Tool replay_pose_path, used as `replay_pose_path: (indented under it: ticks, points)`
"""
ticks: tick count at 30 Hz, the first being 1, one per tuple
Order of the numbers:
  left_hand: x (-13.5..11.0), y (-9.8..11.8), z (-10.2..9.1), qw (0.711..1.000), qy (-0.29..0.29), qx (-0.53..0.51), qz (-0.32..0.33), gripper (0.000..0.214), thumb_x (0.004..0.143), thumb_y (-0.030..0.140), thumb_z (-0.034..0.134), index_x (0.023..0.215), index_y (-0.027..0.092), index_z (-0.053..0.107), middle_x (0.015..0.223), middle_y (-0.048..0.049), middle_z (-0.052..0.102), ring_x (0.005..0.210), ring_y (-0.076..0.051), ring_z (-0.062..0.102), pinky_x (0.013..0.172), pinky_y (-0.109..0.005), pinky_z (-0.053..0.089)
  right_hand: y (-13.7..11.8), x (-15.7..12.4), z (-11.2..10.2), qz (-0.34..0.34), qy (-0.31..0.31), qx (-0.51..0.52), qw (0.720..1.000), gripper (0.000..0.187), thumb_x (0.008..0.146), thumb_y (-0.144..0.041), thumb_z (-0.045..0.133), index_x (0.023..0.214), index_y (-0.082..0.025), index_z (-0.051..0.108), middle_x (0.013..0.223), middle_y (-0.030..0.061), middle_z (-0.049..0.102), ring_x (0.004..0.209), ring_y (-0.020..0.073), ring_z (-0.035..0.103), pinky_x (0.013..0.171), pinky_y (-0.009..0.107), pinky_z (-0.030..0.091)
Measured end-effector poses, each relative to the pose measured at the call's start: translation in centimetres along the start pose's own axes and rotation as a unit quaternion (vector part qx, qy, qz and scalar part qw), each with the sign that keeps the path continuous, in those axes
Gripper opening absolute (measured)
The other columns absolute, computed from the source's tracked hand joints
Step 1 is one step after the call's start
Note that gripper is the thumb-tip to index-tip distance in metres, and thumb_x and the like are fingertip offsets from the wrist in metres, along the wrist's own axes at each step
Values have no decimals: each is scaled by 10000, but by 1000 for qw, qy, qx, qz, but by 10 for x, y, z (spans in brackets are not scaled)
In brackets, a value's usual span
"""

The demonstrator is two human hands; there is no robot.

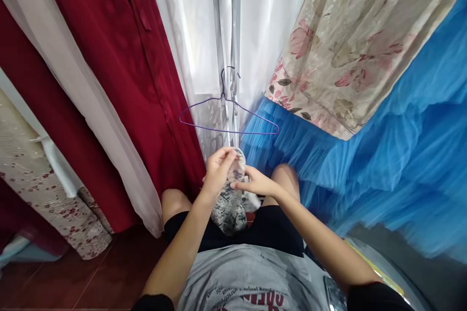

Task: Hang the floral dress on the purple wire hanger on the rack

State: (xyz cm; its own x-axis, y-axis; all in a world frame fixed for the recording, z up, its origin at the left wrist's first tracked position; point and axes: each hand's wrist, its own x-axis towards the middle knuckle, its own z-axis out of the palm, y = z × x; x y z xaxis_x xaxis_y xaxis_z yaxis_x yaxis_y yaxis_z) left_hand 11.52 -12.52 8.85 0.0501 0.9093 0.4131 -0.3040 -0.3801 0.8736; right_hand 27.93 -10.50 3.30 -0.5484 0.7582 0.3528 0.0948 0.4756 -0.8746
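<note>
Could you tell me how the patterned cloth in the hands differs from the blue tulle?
The patterned cloth is grey and white with a print; the blue tulle is plain bright blue. The cloth is a small bundle hanging down; the tulle spreads across the right side. The left hand and right hand pinch the cloth; no hand touches the tulle. Both are soft fabrics.

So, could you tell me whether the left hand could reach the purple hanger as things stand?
Probably yes: the purple hanger hangs just above the left hand with nothing between, though that hand grips the patterned cloth.
</note>
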Motion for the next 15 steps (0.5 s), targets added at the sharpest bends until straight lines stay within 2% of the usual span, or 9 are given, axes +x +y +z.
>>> replay_pose_path:
  ticks: [2, 4, 6, 8, 10, 11, 13, 15]
  points:
    - [-4, -3, 8, 992, -36, 112, 49, 225, 912, 393, 719, 1032, 211, 774, 1008, -70, 720, 951, -199, 671, 894, -309, 507, -17, 0, 7, 6, 32, 73, 997, 229, 866, -376, 700, 993, -186, 681, 965, 31, 694, 904, 209, 619, 861, 343, 486]
    - [-4, -11, 4, 980, -53, 173, 79, 321, 930, 409, 696, 1206, 250, 736, 1197, -83, 690, 1149, -231, 631, 1033, -344, 460, -30, -2, 10, 35, 80, 163, 983, 204, 874, -389, 667, 911, -189, 669, 871, 15, 677, 807, 186, 602, 806, 322, 484]
    - [-5, -21, -7, 979, -96, 176, 43, 438, 952, 473, 650, 1343, 273, 652, 1314, -86, 646, 1273, -243, 570, 1104, -363, 417, -38, -6, 5, 71, 115, 245, 960, 211, 804, -387, 699, 874, -192, 665, 804, 7, 670, 745, 179, 591, 770, 313, 484]
    - [-9, -34, -20, 967, -188, 165, -55, 490, 968, 579, 568, 1290, 225, 673, 1246, -98, 678, 1213, -254, 600, 1045, -362, 458, -46, -11, -9, 110, 134, 280, 944, 206, 714, -358, 717, 818, -187, 668, 729, 6, 653, 677, 173, 569, 692, 299, 472]
    - [-18, -47, -33, 928, -281, 198, -146, 545, 952, 647, 534, 1086, 161, 740, 1042, -92, 719, 1000, -245, 650, 879, -331, 510, -54, -16, -32, 134, 149, 246, 948, 163, 642, -310, 709, 728, -179, 665, 665, 6, 625, 609, 159, 525, 602, 280, 425]
    - [-23, -52, -40, 908, -305, 235, -165, 545, 929, 653, 566, 999, 145, 749, 946, -76, 715, 895, -228, 641, 793, -307, 503, -57, -17, -47, 134, 162, 211, 955, 134, 622, -288, 698, 691, -179, 662, 648, 5, 615, 588, 151, 506, 578, 275, 403]
    - [-34, -60, -53, 884, -308, 314, -156, 484, 891, 610, 641, 922, 138, 747, 833, -37, 684, 773, -194, 591, 685, -270, 451, -60, -16, -82, 102, 214, 134, 962, 86, 606, -265, 669, 632, -186, 646, 619, 3, 591, 560, 143, 474, 553, 277, 375]
    - [-41, -61, -65, 881, -274, 362, -130, 415, 880, 556, 668, 895, 148, 742, 780, -12, 652, 724, -177, 554, 641, -258, 404, -58, -9, -124, 49, 292, 72, 952, 113, 606, -287, 644, 558, -203, 585, 555, -4, 522, 517, 135, 408, 520, 283, 336]
